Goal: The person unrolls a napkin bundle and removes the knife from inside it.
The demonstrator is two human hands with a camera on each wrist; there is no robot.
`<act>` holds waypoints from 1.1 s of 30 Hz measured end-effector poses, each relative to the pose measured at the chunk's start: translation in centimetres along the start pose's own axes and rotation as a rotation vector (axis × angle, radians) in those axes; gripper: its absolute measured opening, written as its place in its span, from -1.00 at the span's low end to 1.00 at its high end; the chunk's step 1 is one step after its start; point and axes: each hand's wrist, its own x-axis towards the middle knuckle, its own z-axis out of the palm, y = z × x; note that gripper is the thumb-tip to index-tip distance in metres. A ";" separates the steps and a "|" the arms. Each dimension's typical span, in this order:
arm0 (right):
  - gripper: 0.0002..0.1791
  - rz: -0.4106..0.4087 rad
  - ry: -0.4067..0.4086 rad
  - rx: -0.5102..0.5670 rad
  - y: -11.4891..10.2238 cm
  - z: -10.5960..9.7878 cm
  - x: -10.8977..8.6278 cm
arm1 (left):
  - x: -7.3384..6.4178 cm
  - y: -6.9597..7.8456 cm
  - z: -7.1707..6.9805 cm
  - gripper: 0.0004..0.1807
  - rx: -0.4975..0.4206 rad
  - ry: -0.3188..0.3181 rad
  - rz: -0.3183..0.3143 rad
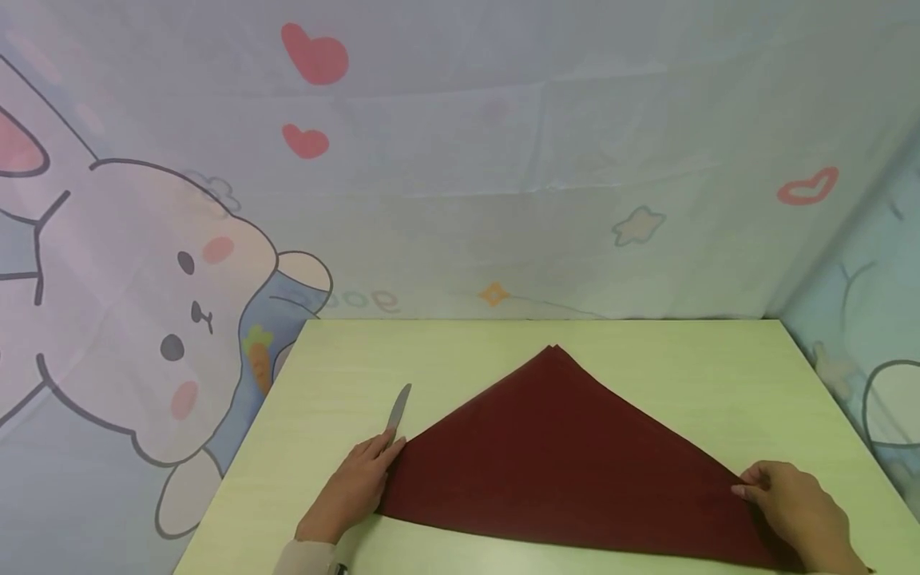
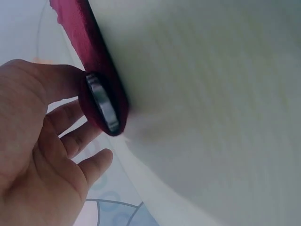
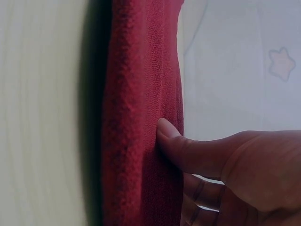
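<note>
A dark red cloth, folded into a wide triangle, lies on the table with its peak toward the far edge. At its left corner, my left hand pinches the cloth. A knife lies under those fingers, its blade pointing away. In the left wrist view, a shiny metal end, apparently the knife's handle, sits inside a fold of cloth under my thumb. My right hand pinches the sloping right edge of the cloth. The right wrist view shows my thumb pressed on the cloth, the other fingers behind it.
The pale yellow-green table ends at a hanging sheet printed with hearts, stars and a cartoon rabbit. This sheet rises behind the far edge and along both sides.
</note>
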 end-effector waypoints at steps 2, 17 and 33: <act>-0.70 0.001 -0.001 -0.002 0.0 0.0 0.0 | -0.1 0.0 0.0 -0.49 0.012 -0.002 -0.010; -0.73 -0.046 0.039 -0.001 0.0 0.1 0.1 | -0.3 -1.4 -0.2 -0.39 0.047 0.066 0.029; -0.71 -0.011 0.010 -0.005 -0.1 0.0 0.0 | -0.9 -2.3 -1.0 -0.42 0.022 0.061 -0.036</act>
